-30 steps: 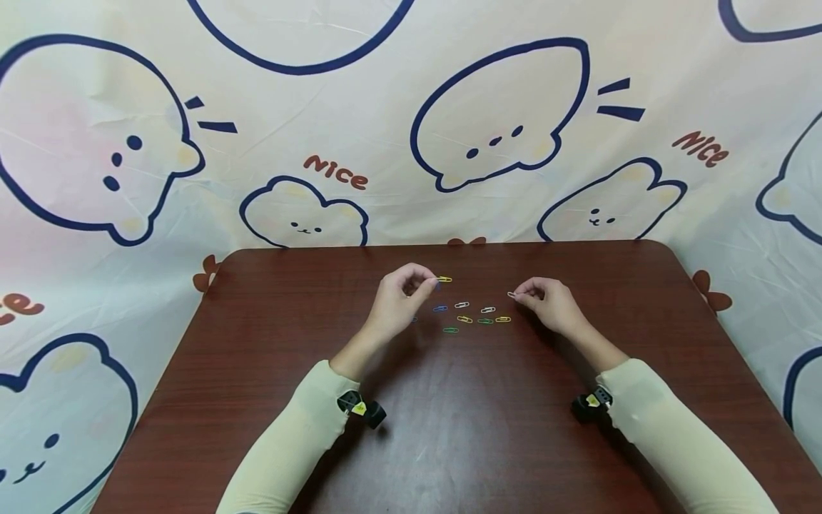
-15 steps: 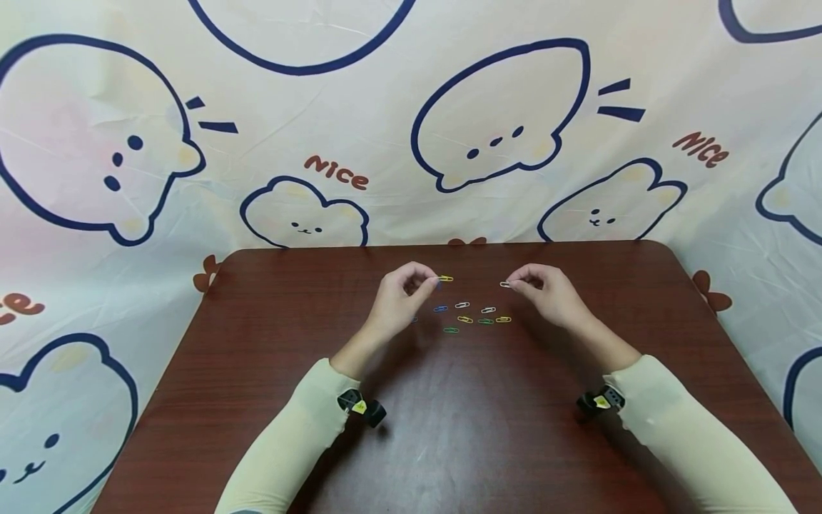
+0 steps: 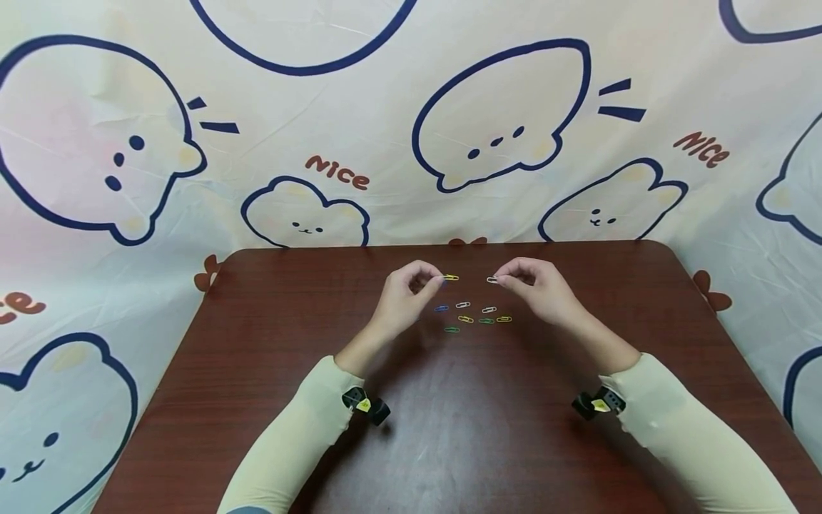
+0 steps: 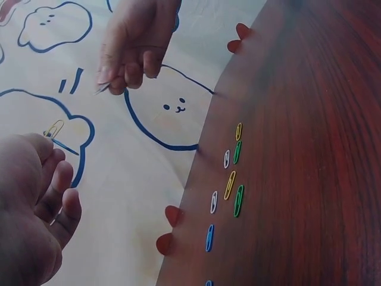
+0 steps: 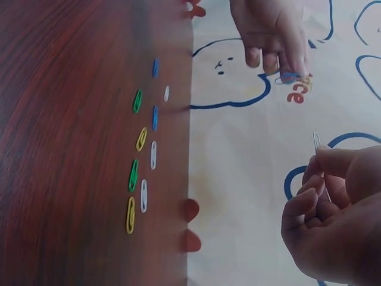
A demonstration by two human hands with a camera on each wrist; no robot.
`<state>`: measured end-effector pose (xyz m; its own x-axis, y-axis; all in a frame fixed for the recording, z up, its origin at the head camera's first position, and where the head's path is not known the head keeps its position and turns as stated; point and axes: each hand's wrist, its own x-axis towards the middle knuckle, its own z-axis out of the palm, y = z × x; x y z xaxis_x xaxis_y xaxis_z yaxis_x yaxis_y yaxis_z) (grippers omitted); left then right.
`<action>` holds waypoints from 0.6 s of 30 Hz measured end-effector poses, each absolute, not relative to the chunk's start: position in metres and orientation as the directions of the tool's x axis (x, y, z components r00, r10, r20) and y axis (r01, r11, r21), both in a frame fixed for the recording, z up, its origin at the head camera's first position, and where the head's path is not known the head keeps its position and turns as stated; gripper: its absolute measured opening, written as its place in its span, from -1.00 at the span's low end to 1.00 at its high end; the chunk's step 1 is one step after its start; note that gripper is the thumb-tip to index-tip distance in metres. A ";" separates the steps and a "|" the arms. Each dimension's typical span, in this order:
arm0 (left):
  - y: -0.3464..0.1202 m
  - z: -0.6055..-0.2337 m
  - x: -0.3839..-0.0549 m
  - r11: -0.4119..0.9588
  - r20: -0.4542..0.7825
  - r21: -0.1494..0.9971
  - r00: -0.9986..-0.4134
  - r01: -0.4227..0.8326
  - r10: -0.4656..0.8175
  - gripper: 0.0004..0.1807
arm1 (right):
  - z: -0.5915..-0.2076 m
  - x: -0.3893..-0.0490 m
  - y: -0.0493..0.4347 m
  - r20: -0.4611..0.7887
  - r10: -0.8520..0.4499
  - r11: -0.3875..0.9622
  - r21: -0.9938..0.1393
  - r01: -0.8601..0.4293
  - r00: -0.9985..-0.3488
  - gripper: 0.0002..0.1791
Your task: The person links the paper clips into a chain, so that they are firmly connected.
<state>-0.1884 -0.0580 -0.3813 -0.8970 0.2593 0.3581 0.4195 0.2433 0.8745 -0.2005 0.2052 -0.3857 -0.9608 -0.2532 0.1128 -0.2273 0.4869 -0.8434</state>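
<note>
Thumb and fingertips of my left hand (image 3: 406,294) pinch a yellow paper clip (image 3: 452,278), whose end points toward the right hand. A blue paper clip (image 5: 289,77) also shows at those fingertips in the right wrist view; whether it is linked to the yellow one I cannot tell. Opposite, my right hand (image 3: 542,289) pinches a white paper clip (image 3: 492,280) pointing left. A short gap parts the two held clips, both above the far part of the table. Below them lie loose paper clips: blue (image 3: 441,308), white (image 3: 462,305), yellow (image 3: 465,319) and green (image 3: 486,321).
The dark brown wooden table (image 3: 475,428) reaches back to a cream cloth (image 3: 385,121) printed with blue bear outlines. Each wrist carries a small black camera, seen on the left wrist (image 3: 366,405) and the right wrist (image 3: 599,404).
The right hand has moved left and farther back with the white paper clip, closing on the left hand. The left hand has shifted slightly right with the yellow clip.
</note>
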 end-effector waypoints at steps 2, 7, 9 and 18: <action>-0.057 -0.381 -0.189 0.240 0.364 0.873 -0.894 0.425 0.261 -0.92 | -0.383 -0.200 0.202 0.121 -0.258 0.472 -0.850 -0.234 -0.959 -0.83; -0.054 -0.380 -0.188 0.235 0.365 0.873 -0.892 0.428 0.268 -0.91 | -0.379 -0.199 0.194 0.141 -0.270 0.436 -0.864 -0.251 -0.953 -0.84; -0.053 -0.379 -0.187 0.238 0.364 0.871 -0.891 0.429 0.271 -0.91 | -0.378 -0.198 0.191 0.146 -0.272 0.426 -0.868 -0.255 -0.951 -0.84; -0.049 -0.380 -0.189 0.234 0.384 0.861 -0.879 0.451 0.282 -0.93 | -0.370 -0.198 0.178 0.171 -0.293 0.387 -0.878 -0.280 -0.941 -0.83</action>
<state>-0.1891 -0.0489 -0.3799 -0.8792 0.2821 0.3840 0.4512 0.2343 0.8611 -0.1975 0.1779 -0.3704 -0.9407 -0.2930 0.1708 -0.2801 0.3873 -0.8783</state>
